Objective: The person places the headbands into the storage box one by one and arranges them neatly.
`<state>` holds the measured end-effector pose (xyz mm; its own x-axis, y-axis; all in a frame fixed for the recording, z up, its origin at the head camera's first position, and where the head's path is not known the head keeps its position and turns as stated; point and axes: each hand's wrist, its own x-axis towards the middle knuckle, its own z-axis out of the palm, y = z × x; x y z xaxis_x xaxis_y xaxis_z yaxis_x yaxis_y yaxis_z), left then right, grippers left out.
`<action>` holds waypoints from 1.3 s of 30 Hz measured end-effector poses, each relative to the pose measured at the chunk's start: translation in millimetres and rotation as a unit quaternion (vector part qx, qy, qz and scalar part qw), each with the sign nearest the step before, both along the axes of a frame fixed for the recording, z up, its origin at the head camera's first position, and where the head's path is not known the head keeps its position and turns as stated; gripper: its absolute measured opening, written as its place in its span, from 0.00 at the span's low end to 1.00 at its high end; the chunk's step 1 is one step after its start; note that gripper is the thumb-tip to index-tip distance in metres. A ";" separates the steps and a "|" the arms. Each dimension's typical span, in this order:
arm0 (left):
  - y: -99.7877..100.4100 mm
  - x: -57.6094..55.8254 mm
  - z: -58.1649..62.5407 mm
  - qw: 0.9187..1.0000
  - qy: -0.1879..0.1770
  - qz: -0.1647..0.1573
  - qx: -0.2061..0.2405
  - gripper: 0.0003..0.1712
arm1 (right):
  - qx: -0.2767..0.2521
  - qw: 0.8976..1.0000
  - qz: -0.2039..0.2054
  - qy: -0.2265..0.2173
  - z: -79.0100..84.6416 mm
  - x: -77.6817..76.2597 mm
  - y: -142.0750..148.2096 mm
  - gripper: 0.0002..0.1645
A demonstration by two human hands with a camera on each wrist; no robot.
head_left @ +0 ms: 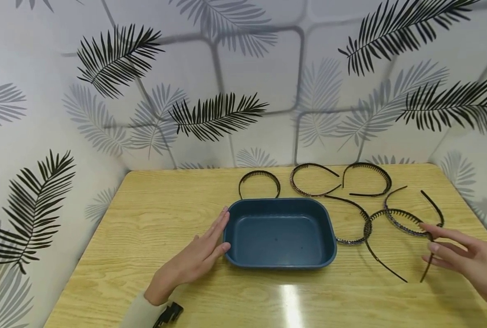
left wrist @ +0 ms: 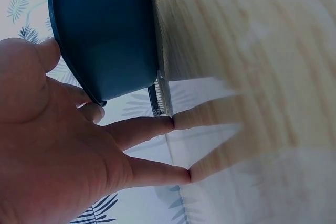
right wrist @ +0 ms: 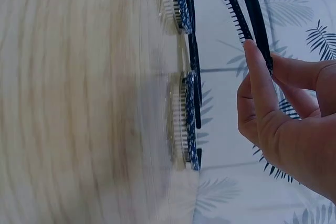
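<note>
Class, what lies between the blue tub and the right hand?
The head view shows one headband lying beside the blue tub, with the held headband crossing its edge in view; another headband lies farther back, near the right hand.

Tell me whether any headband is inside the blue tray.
No, the head view looks into the blue tray, and every headband in sight is outside it.

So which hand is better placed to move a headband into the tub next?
Probably the right hand: it pinches a headband, while the left hand touches the tub and holds none.
</note>
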<state>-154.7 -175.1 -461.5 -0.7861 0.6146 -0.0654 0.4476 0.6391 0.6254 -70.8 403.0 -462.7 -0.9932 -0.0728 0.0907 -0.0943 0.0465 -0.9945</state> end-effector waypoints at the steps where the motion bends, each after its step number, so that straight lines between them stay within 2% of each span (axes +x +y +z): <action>1: -0.5 -0.3 0.3 1.000 0.000 0.001 -0.001 0.41 | -0.004 1.000 -0.001 0.000 1.1 -2.3 -3.6 0.26; 10: -1.2 -0.6 3.4 1.000 -0.014 0.002 0.005 0.41 | -0.009 1.000 -0.006 -0.019 12.2 -22.7 -36.5 0.25; 17: -2.5 2.9 -0.1 1.000 -0.016 -0.002 0.005 0.42 | -0.055 0.998 0.017 -0.011 16.2 -36.3 -53.5 0.25; 25: -5.9 1.9 1.0 1.000 -0.004 0.000 0.004 0.42 | -0.024 1.000 0.012 -0.007 23.4 -50.9 -67.0 0.25; 32: -7.7 0.3 2.6 1.000 -0.014 -0.001 0.011 0.42 | -0.061 0.998 0.033 -0.011 34.8 -64.1 -82.5 0.27; 39: -5.1 -1.9 1.4 1.000 -0.012 -0.008 0.014 0.42 | -0.059 0.998 0.020 -0.020 42.6 -71.8 -90.3 0.27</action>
